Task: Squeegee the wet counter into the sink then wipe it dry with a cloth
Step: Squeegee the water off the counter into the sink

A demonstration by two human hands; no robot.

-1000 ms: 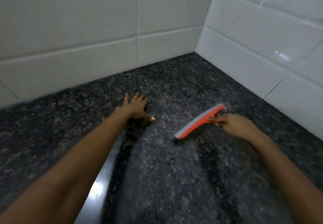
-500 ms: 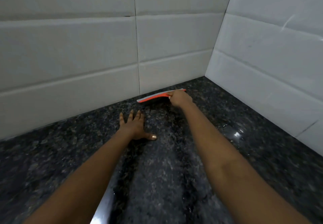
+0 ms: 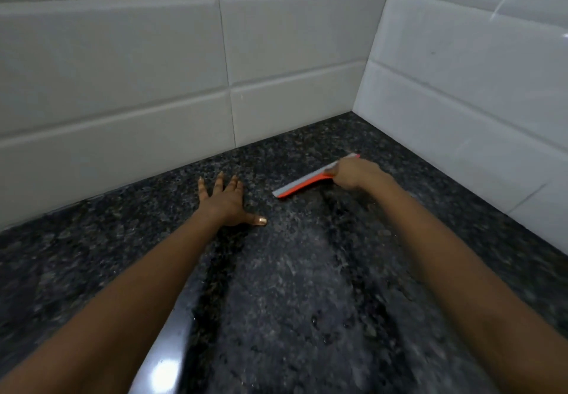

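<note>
An orange squeegee with a grey blade lies slanted on the dark speckled granite counter, a little out from the back wall. My right hand is closed around its handle end, covering the handle. My left hand rests flat on the counter to the left of the squeegee, fingers spread, holding nothing. Between my forearms runs a duller, streaked strip of counter with dark wet bands on both sides. No sink or cloth is in view.
White tiled walls stand at the back and on the right, meeting in a corner at the far right of the counter. A glossy wet reflection shows near the bottom edge by my left forearm.
My right hand went out with the squeegee to the back wall, then pulled it back toward me and to the right. My left hand stayed flat in place.
</note>
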